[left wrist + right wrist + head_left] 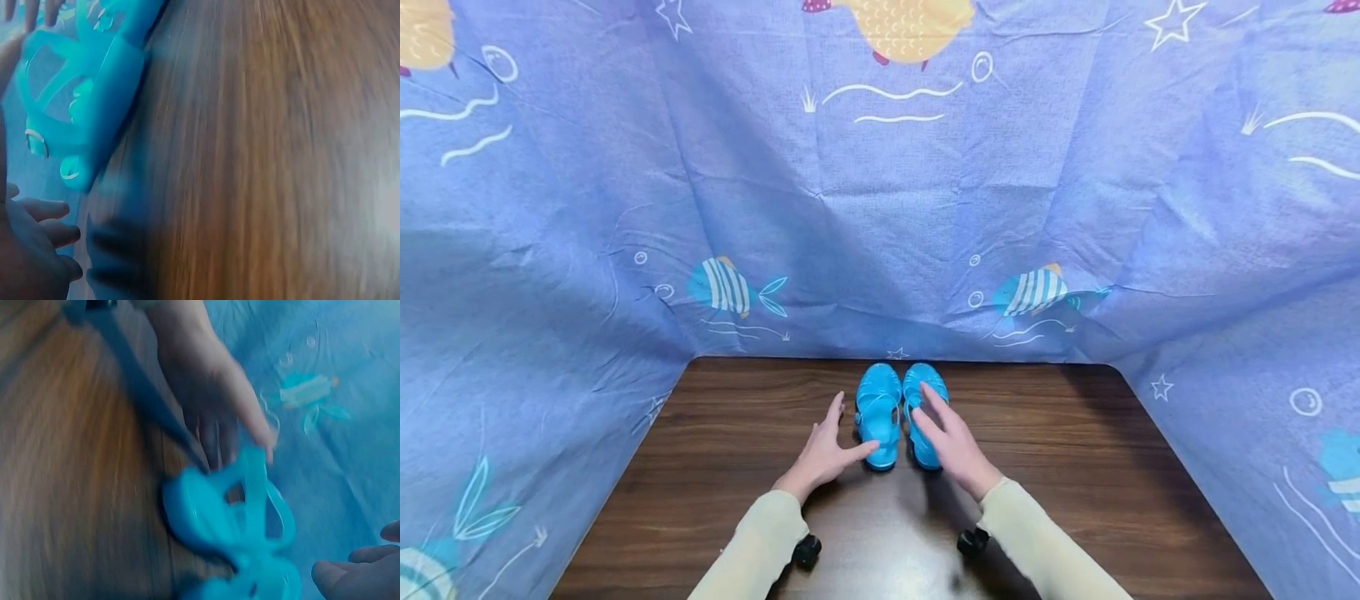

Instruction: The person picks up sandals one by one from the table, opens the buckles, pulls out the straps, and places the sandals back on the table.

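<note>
A pair of bright blue strappy sandals stands side by side on the brown wooden table, toes to the back. The left sandal (877, 407) has a small round buckle on its outer side. My left hand (822, 457) is at that side, fingers spread and thumb stretched toward the heel; contact cannot be told. My right hand (957, 450) is over the outer side of the right sandal (921, 377), hiding part of it, with fingers extended and loosely apart. Both wrist views are blurred; a sandal (115, 87) fills the upper left of the left wrist view.
The wood-grain table (760, 392) ends at a blue cloth (887, 225) with fish prints, which hangs behind and along both sides. Black wrist-worn pieces (807, 551) show below the cream sleeves (752, 542). Light glares off the front of the table.
</note>
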A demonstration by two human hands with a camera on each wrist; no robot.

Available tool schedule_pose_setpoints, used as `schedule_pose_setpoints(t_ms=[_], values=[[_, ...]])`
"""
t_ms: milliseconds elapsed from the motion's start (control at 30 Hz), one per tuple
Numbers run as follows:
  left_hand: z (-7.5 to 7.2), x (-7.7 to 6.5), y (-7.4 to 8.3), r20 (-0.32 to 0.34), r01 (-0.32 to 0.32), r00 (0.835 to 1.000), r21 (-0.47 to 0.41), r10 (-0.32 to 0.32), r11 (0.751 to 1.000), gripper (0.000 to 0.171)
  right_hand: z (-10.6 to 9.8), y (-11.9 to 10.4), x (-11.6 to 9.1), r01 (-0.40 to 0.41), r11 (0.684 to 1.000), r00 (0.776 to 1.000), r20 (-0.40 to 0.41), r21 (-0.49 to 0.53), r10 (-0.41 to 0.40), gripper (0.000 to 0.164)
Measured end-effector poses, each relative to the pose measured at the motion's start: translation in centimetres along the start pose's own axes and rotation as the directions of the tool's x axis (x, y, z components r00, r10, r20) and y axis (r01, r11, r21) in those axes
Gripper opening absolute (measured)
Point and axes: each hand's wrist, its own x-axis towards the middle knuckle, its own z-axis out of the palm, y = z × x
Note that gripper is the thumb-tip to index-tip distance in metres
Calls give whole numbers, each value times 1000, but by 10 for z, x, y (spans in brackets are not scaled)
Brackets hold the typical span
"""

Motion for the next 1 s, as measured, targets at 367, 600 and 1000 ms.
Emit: schedule_pose_setpoints(t_ms=[367,600,1000], values=[[15,3,-1,28,-123,992,62,121,991,129,37,0,0,-47,995,990,128,-83,57,79],[17,3,2,38,-142,989,89,139,986,122,47,6,2,-65,973,993,80,-220,84,83],[17,6,1,32,-171,985,131,169,976,115,62,7,8,-138,937,979,97,-321,177,85]])
